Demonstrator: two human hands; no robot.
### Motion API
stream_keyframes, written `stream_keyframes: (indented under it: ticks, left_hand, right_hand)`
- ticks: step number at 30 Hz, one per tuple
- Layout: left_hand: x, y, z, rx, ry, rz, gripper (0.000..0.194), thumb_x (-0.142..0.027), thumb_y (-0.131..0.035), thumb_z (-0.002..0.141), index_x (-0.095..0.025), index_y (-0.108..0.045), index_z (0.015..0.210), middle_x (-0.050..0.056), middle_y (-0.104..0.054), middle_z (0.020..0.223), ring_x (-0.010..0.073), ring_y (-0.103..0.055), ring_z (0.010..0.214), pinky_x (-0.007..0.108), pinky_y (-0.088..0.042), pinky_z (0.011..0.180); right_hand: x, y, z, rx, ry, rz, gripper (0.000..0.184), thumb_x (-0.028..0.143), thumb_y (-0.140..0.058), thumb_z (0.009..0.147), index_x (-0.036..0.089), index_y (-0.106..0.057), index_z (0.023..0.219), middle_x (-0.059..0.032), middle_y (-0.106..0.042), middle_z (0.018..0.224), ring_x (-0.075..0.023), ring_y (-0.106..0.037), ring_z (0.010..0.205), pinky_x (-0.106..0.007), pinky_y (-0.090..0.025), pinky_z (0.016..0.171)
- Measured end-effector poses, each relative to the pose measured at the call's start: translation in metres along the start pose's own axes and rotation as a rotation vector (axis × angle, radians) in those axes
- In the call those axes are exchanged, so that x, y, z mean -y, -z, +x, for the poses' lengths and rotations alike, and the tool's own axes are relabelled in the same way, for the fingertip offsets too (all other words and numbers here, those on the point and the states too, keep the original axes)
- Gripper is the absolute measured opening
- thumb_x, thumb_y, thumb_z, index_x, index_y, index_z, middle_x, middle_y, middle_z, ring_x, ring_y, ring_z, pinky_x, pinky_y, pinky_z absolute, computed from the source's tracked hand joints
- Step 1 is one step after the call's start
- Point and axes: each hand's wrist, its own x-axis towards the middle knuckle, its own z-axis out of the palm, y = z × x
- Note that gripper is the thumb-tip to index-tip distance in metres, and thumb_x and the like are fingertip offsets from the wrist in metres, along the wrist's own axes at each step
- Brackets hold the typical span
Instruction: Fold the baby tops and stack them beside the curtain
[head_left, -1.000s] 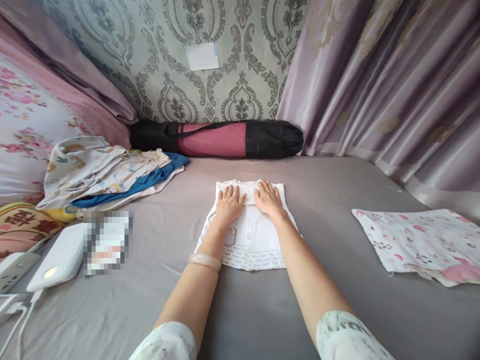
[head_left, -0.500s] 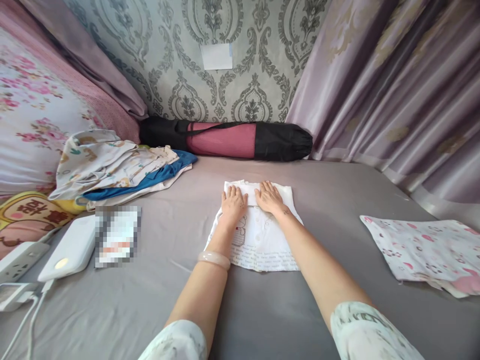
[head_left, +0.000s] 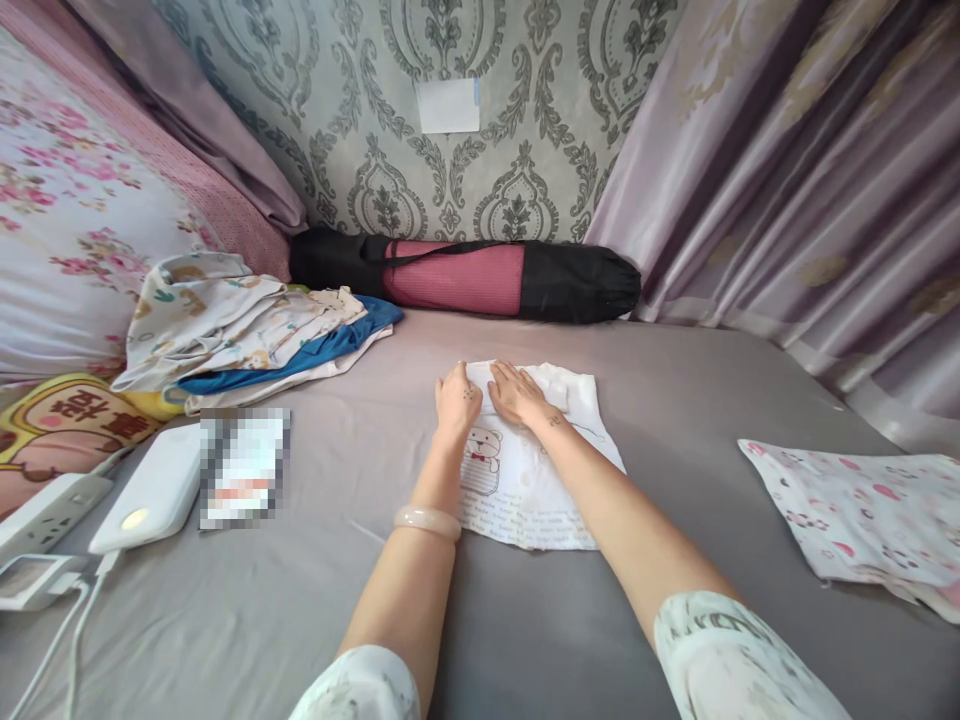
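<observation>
A white folded shirt (head_left: pixel 525 505) with a bear print, rows of printed letters and buttons lies on the bed in front of me. At its upper left edge my left hand (head_left: pixel 457 398) is closed, fingers curled on the cloth; the fingertips are partly hidden. My right hand (head_left: pixel 517 395) rests on the upper part, palm down with fingers stretched out. Under and beside that hand the top of the shirt shows a folded-over flap with some wrinkles.
Grey sheet (head_left: pixel 675 400) covers the bed. A folded pink-patterned cloth (head_left: pixel 862 515) lies right. At left are piled clothes (head_left: pixel 225 320), a white power bank (head_left: pixel 146 490), a power strip (head_left: pixel 52 515) with cables and a blurred packet (head_left: pixel 244 470). A black-and-pink rolled bag (head_left: pixel 457 278) lies along the wall.
My left hand has gone from lying flat to curled at the shirt's left edge. My right hand has slid left toward it. The shirt's left side and top flap have shifted, uncovering the bear print.
</observation>
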Motion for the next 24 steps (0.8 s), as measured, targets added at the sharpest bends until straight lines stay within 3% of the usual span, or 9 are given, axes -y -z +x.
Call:
stream_keyframes:
  ticks: [5,10,15,21,24]
  left_hand:
    - [0.002,0.005,0.004,-0.050,0.074,-0.093,0.054,-0.011,-0.031,0.084,-0.012,-0.048,0.136,0.011,-0.055,0.139,0.0205,-0.050,0.130,0.039,-0.034,0.113]
    - [0.004,0.003,0.004,-0.042,0.063,-0.145,0.054,-0.012,-0.032,0.084,-0.012,-0.049,0.135,0.012,-0.056,0.138,0.0217,-0.050,0.130,0.039,-0.036,0.111]
    - [0.001,-0.001,0.003,-0.020,0.012,-0.130,0.051,-0.014,-0.030,0.087,-0.013,-0.049,0.135,0.011,-0.056,0.138,0.0216,-0.049,0.131,0.039,-0.037,0.111]
    - [-0.008,-0.013,0.000,-0.031,-0.220,0.032,0.048,-0.015,-0.029,0.092,-0.013,-0.045,0.137,0.012,-0.053,0.140,0.0199,-0.045,0.134,0.038,-0.033,0.113]
    - [-0.011,-0.022,-0.007,0.042,-0.310,0.163,0.047,-0.025,-0.029,0.097,-0.013,-0.041,0.140,0.013,-0.043,0.148,0.0227,-0.035,0.140,0.043,-0.026,0.116]
  right_hand:
    - [0.017,0.003,0.009,-0.080,0.071,-0.082,0.056,0.031,-0.024,0.098,0.006,-0.036,0.147,-0.0120,-0.029,0.156,-0.0241,-0.017,0.146,-0.046,-0.004,0.119]
    - [0.031,-0.006,0.012,0.016,0.170,-0.102,0.061,0.029,-0.036,0.094,0.012,-0.027,0.151,-0.0095,-0.024,0.158,-0.0237,-0.018,0.146,-0.044,-0.011,0.118]
    - [0.026,-0.006,0.009,0.009,0.190,-0.037,0.062,0.028,-0.038,0.093,0.010,-0.026,0.151,-0.0101,-0.023,0.159,-0.0230,-0.017,0.146,-0.043,-0.012,0.118]
    - [-0.001,0.006,-0.014,-0.262,-0.020,-0.001,0.056,0.023,-0.029,0.095,0.009,-0.032,0.149,-0.0104,-0.025,0.158,-0.0228,-0.013,0.147,-0.045,-0.003,0.119]
    - [-0.017,0.003,-0.029,-0.236,-0.117,-0.011,0.054,0.030,-0.026,0.098,0.011,-0.036,0.147,-0.0111,-0.029,0.156,-0.0257,-0.016,0.146,-0.048,-0.007,0.117]
